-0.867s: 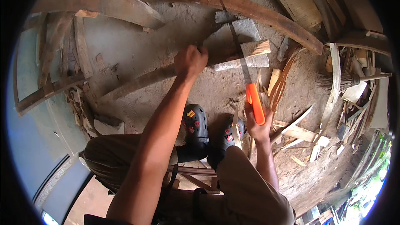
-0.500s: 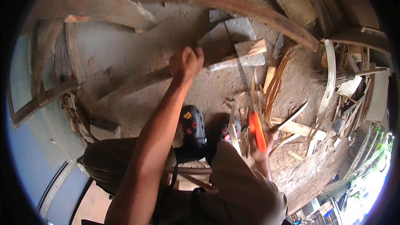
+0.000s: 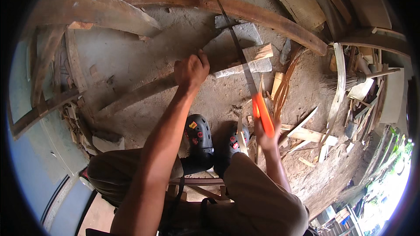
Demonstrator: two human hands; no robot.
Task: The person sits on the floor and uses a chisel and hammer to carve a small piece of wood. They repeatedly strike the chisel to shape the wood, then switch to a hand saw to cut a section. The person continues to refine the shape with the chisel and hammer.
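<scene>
My right hand (image 3: 266,135) is closed round the orange handle of a handsaw (image 3: 263,116). The saw's long dark blade slants away from me and crosses a wooden plank (image 3: 153,89) near its pale right end. That end rests on grey stone blocks (image 3: 238,37), while the other end runs down toward the ground at the left. My left hand (image 3: 192,71) is closed round the plank, to the left of the blade. Its fingertips are partly hidden.
A long brown beam (image 3: 227,4) lies beyond the stones. Wood strips and offcuts (image 3: 302,133) litter the ground at right, near a broom (image 3: 350,78). My feet in black clogs (image 3: 199,133) stand close in front. A blue-grey panel (image 3: 39,157) borders the left.
My right hand and the saw have moved forward, away from me, so the blade reaches farther past the plank. My left hand stays on the plank.
</scene>
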